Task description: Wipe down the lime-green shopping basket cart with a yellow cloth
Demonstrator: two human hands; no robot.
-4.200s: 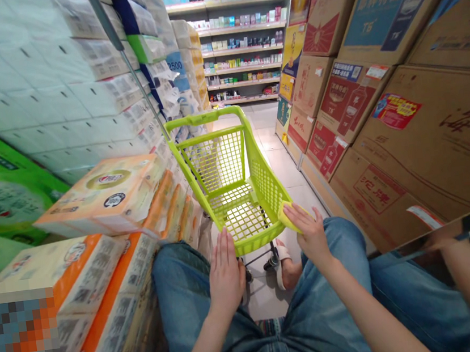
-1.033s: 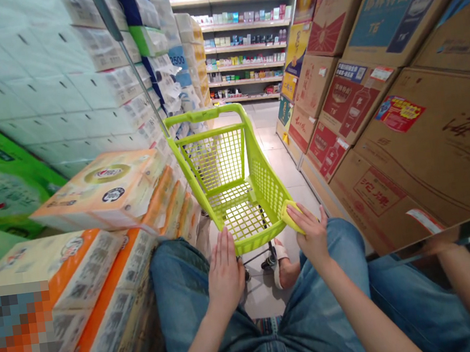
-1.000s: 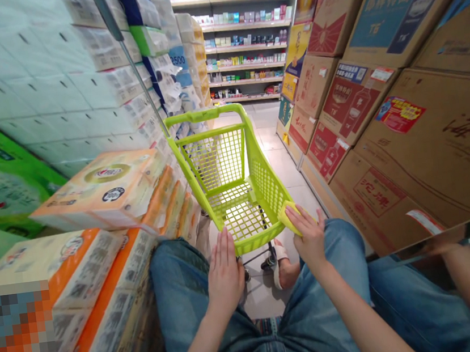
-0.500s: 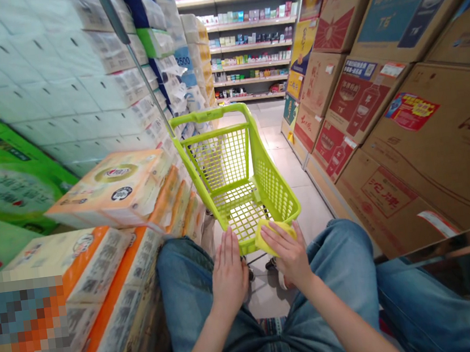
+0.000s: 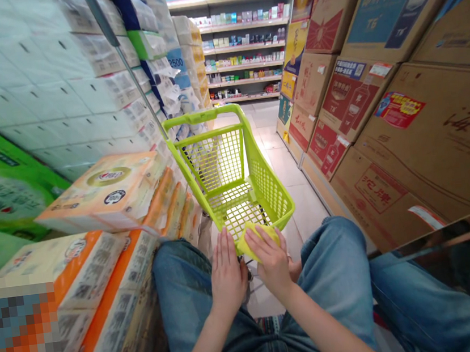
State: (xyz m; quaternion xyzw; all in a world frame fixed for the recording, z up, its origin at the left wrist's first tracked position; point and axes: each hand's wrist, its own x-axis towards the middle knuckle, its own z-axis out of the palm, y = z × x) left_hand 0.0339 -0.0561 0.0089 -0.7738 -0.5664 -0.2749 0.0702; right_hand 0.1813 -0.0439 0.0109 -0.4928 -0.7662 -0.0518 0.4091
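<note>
Between my knees stands a lime-green plastic shopping cart [image 5: 271, 188] with lattice walls and a raised handle at its far end. My left hand [image 5: 228, 265] lies against the near end of its rim, fingers stretched out and together, holding nothing. With my right hand [image 5: 270, 254] I press a yellow cloth [image 5: 245, 244] onto the same near rim, just right of my left hand. Its fingers bend over the cloth, and the thumb side is partly hidden. The cart's basket shows nothing inside it.
Stacked tissue packs [image 5: 103, 186] rise close on my left. Tall piles of cardboard cartons [image 5: 385, 140] line the right. A grey pole [image 5: 99, 15] stands by the cart's far left corner. Tiled floor [image 5: 267, 138] leads to stocked shelves [image 5: 245, 52].
My right hand and the cloth have slid left along the cart's near rim, closer to my left hand. The left hand stays on the rim. The view has shifted slightly.
</note>
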